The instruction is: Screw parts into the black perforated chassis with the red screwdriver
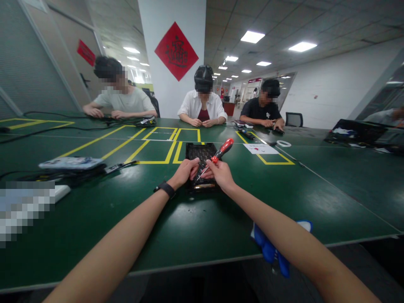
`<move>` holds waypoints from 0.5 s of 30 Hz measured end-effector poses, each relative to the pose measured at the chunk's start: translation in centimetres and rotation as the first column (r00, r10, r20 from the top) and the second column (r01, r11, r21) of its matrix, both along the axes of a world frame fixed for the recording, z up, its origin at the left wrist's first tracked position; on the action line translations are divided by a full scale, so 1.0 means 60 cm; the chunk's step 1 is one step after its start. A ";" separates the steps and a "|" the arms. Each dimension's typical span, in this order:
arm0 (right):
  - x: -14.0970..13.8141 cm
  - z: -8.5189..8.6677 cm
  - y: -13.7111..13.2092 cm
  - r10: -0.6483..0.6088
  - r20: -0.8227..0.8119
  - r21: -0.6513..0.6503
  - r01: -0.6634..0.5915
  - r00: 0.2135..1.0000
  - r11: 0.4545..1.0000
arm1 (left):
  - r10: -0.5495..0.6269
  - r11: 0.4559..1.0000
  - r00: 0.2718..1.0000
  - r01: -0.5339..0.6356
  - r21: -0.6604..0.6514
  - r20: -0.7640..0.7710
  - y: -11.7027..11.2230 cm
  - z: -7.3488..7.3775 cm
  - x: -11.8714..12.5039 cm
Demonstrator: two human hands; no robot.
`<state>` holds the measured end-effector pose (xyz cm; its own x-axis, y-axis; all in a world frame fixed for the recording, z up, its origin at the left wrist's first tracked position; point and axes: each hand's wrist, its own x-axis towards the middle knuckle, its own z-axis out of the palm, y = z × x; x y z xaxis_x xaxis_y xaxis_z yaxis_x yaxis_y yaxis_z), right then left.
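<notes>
A black rectangular device [200, 156] lies flat on the green table [176, 223], straight ahead of me. My right hand [221, 173] is closed round a red-handled screwdriver [221, 152], whose tip points down at the device's near end. My left hand [185, 171], with a black band on its wrist, rests on the near left corner of the device with fingers curled at its edge. What lies under those fingertips is hidden.
Yellow tape rectangles [158, 145] mark the table. A blue and white glove [273, 248] lies under my right forearm at the near edge. Flat devices and cables [71, 165] sit at the left. Three people [202, 101] work at the far side. White paper [261, 148] lies right of the device.
</notes>
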<state>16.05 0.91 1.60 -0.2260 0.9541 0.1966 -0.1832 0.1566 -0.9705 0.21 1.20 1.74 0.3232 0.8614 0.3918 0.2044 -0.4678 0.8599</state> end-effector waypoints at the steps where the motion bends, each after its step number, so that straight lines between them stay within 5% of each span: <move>1: 0.000 0.000 0.000 0.002 0.006 -0.002 -0.002 1.000 1.000 | -0.014 1.000 1.000 0.014 -0.016 -0.002 0.001 -0.001 -0.001; 15: 0.000 0.000 -0.002 0.020 0.038 0.028 -0.021 0.999 0.999 | -0.141 0.985 0.988 0.134 -0.112 -0.059 0.002 -0.004 -0.004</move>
